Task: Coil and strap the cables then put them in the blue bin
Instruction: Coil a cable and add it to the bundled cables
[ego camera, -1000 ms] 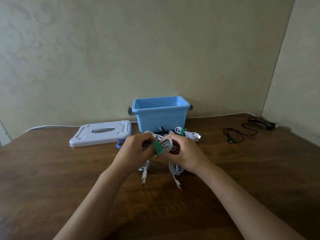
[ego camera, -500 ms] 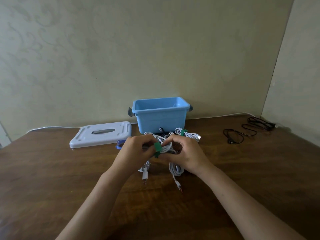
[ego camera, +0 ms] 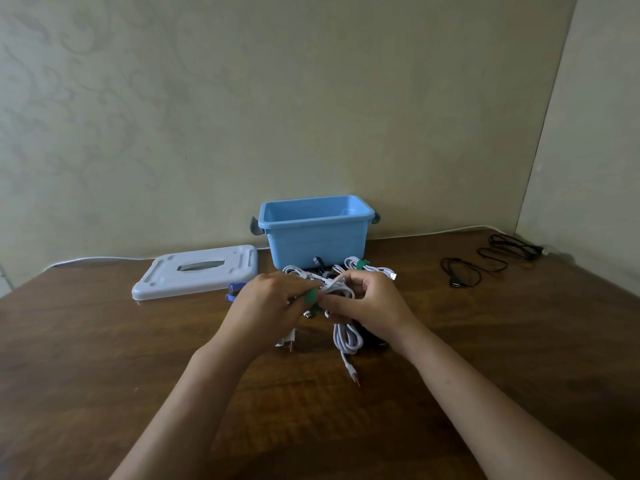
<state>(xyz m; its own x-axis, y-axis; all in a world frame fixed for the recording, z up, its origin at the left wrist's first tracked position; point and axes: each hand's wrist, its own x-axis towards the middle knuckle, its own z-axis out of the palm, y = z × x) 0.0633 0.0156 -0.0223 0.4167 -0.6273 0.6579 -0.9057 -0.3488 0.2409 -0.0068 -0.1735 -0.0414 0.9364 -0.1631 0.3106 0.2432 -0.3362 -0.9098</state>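
A coiled white cable (ego camera: 337,289) with a green strap (ego camera: 311,296) around it is held just above the table between both hands. My left hand (ego camera: 266,306) pinches the strap and coil from the left. From the right, my right hand (ego camera: 367,303) grips the same coil, its fingers curled over the loops. A loose tail of white cable (ego camera: 346,341) hangs to the table below. Behind lie more white cables, one bound with a green strap (ego camera: 362,264). The open blue bin (ego camera: 317,233) stands at the back by the wall.
The bin's grey lid (ego camera: 197,271) lies flat at the back left. A blue strap (ego camera: 233,291) peeks out beside my left hand. Black cables (ego camera: 485,263) sprawl at the back right near the wall corner. A thin white cord (ego camera: 450,230) runs along the wall.
Both hands have closed in over the coil and green strap, fingers shifting slightly. The coil stays in the same spot in front of the bin.
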